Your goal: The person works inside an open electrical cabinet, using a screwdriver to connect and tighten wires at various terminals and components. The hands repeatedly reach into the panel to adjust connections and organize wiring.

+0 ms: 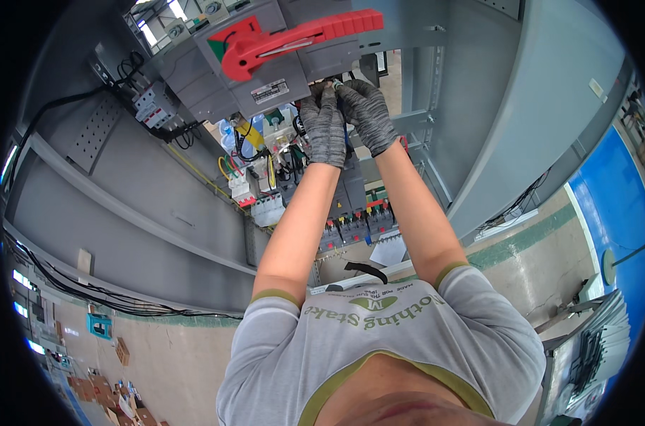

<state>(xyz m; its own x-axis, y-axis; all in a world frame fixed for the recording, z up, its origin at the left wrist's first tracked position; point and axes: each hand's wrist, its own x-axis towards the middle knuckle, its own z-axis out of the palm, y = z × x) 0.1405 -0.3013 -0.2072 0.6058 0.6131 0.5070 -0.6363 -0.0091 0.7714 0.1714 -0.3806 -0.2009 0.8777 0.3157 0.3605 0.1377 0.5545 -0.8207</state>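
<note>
My left hand (324, 131), in a grey knit glove, reaches up to the lower edge of a grey switch unit (255, 60). Beside it is my right hand (368, 117), gloved the same way, its fingers bent. The fingertips of both hands meet near a small light-coloured piece, too small to name, just under the housing. Both hands look closed, though what lies between their fingers is partly hidden. Above them a large red rotary handle (301, 42) juts across the switch unit's front.
Grey cabinet walls (145, 184) flank the work. Left of the switch sits a small breaker (154, 106) with black cables. Below my hands are wired components (273, 163) and a row of coloured terminals (358, 224). An open cabinet door (542, 92) stands at right. Cardboard boxes (99, 390) lie on the floor.
</note>
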